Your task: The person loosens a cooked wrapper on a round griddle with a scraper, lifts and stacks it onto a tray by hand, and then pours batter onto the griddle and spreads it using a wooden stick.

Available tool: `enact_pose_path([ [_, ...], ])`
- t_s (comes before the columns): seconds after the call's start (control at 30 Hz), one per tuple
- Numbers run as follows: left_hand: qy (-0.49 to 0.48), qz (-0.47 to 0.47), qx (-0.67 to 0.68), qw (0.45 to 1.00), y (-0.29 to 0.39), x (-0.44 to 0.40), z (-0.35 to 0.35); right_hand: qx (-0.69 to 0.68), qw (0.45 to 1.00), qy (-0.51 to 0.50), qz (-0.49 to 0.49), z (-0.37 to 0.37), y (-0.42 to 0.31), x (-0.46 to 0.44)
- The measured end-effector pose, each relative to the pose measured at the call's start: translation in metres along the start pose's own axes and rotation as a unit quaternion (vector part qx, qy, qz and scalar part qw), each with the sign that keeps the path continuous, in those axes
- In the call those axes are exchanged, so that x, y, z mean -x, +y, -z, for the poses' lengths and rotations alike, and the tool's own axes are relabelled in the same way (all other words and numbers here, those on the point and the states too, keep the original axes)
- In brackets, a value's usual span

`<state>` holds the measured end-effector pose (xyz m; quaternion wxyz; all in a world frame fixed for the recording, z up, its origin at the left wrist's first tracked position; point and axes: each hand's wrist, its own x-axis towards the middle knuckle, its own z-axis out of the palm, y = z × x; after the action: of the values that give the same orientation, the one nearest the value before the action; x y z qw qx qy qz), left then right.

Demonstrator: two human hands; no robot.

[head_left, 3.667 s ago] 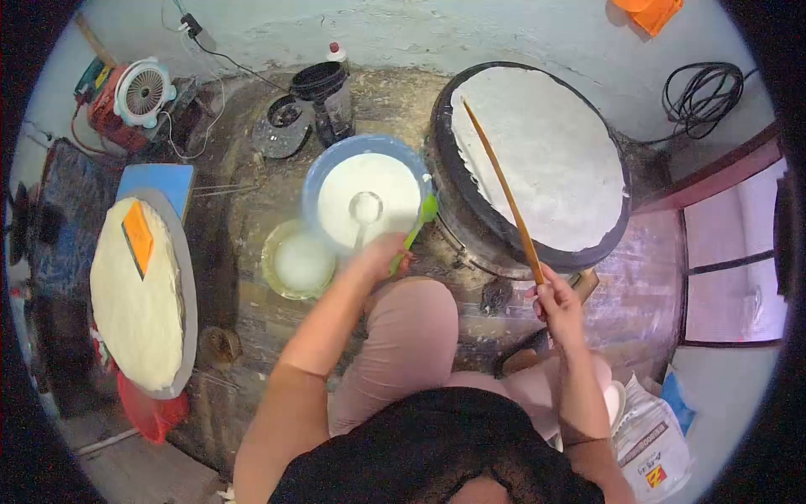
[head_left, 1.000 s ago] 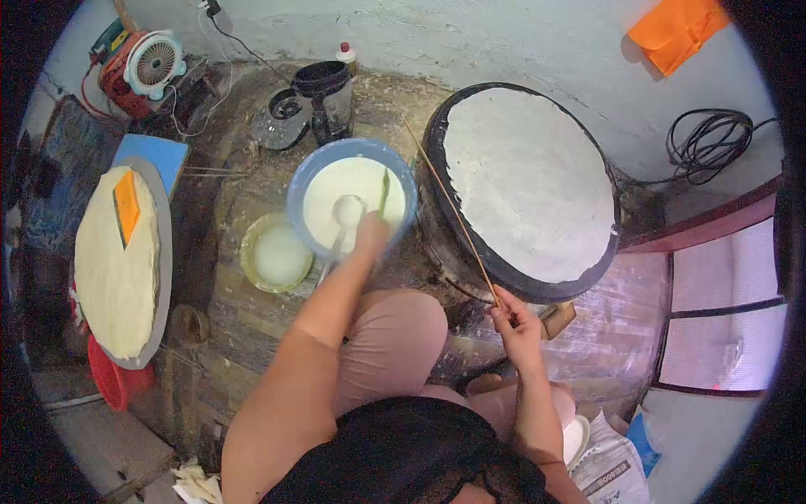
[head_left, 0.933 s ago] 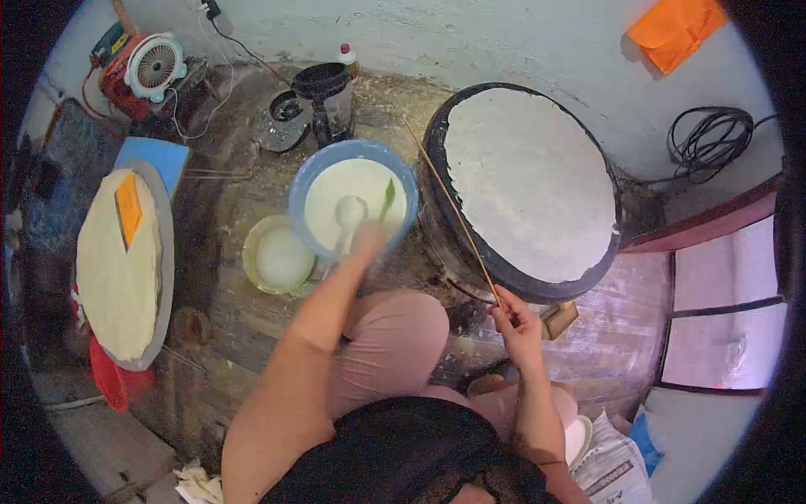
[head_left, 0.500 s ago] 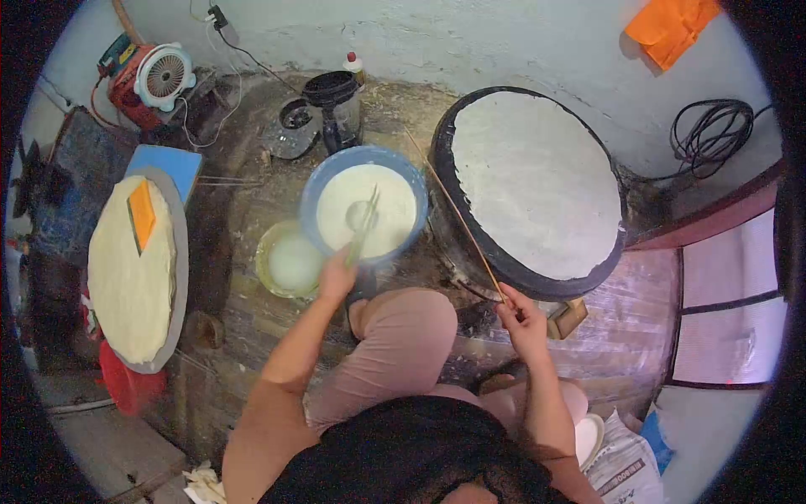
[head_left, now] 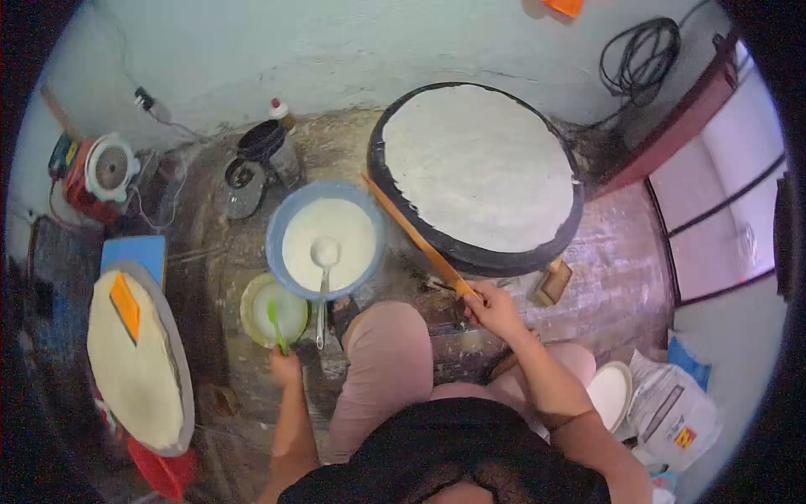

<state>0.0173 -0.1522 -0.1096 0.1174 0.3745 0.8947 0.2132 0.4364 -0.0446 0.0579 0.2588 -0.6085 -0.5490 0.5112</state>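
Observation:
My left hand (head_left: 285, 367) is closed around a slim green utensil (head_left: 274, 317), whose exact kind I cannot make out. Its far end dips into the cloudy liquid of a small yellow-green bowl (head_left: 247, 312). Beside that, a blue basin (head_left: 279, 220) holds white batter (head_left: 353, 235), and a metal ladle (head_left: 323, 286) rests in it with the handle over the rim. My right hand (head_left: 494, 309) grips one end of a long flat wooden stick (head_left: 417, 239), which slants along the near edge of a round black griddle (head_left: 379, 172). A thin white sheet (head_left: 478, 168) covers the griddle's top.
At left, a stack of pale round sheets (head_left: 134, 378) carries an orange piece (head_left: 126, 307). Behind stand a blower (head_left: 101, 172), a dark jug (head_left: 267, 147) and a bottle (head_left: 280, 111). A wooden block (head_left: 553, 281) and a white sack (head_left: 672, 412) lie at right.
My left hand has moved from above the basin down to the small bowl. The wooden stick has turned its broad face up. My view has shifted, moving the scene within the frame.

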Motion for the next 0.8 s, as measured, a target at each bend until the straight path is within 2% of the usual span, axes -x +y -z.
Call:
enact_pose_path([
  [0.03, -0.02, 0.035, 0.03, 0.999, 0.005, 0.002, 0.007, -0.005, 1.0, 0.011, -0.002, -0.002, 0.008, -0.001],
  [0.07, -0.039, 0.073, 0.06, 0.995, 0.008, 0.003, 0.012, 0.049, 0.999, 0.0, 0.017, -0.004, 0.016, -0.003],
  [0.1, -0.04, 0.068, 0.06, 0.995, -0.005, -0.002, 0.003, 0.103, 0.994, -0.014, 0.037, -0.006, 0.024, -0.006],
  [0.13, -0.044, 0.067, 0.06, 0.995, -0.023, -0.009, -0.013, 0.103, 0.994, -0.012, 0.037, -0.01, 0.036, -0.011],
  [0.2, -0.046, 0.07, 0.057, 0.995, -0.035, -0.015, -0.019, 0.135, 0.985, -0.016, 0.11, -0.024, 0.041, -0.015],
  [0.27, -0.106, 0.107, 0.046, 0.988, -0.04, -0.013, -0.023, 0.131, 0.987, -0.022, 0.096, -0.034, 0.028, -0.018],
  [0.3, -0.102, 0.112, 0.043, 0.987, -0.029, -0.009, -0.014, 0.128, 0.988, -0.023, 0.081, -0.039, 0.018, -0.021],
  [0.37, -0.127, 0.066, -0.098, 0.985, -0.005, 0.003, 0.011, 0.137, 0.985, -0.01, 0.099, -0.06, 0.04, -0.05],
  [0.4, -0.082, 0.017, -0.07, 0.994, -0.02, 0.006, 0.005, 0.148, 0.982, 0.009, 0.116, -0.072, 0.052, -0.068],
  [0.43, -0.079, 0.021, -0.074, 0.994, -0.022, 0.006, 0.012, 0.145, 0.982, 0.003, 0.118, -0.084, 0.059, -0.084],
  [0.5, -0.02, -0.119, -0.032, 0.992, -0.014, 0.011, 0.034, 0.153, 0.987, -0.017, 0.048, -0.108, 0.051, -0.111],
  [0.53, 0.033, -0.18, -0.032, 0.983, -0.008, 0.011, 0.047, 0.117, 0.989, -0.031, 0.082, -0.117, 0.041, -0.116],
  [0.57, 0.037, -0.174, -0.036, 0.983, 0.0, 0.009, 0.065, 0.115, 0.989, -0.039, 0.086, -0.129, 0.05, -0.128],
  [0.67, 0.123, -0.246, -0.074, 0.959, 0.011, 0.001, 0.105, 0.077, 0.991, -0.066, 0.089, -0.159, 0.073, -0.157],
  [0.73, 0.151, -0.244, -0.094, 0.953, 0.028, -0.005, 0.141, -0.034, 0.99, -0.131, -0.031, -0.159, 0.04, -0.138],
  [0.8, 0.198, -0.262, -0.103, 0.939, 0.033, -0.026, 0.173, -0.039, 0.979, -0.189, -0.067, -0.155, 0.034, -0.124],
])
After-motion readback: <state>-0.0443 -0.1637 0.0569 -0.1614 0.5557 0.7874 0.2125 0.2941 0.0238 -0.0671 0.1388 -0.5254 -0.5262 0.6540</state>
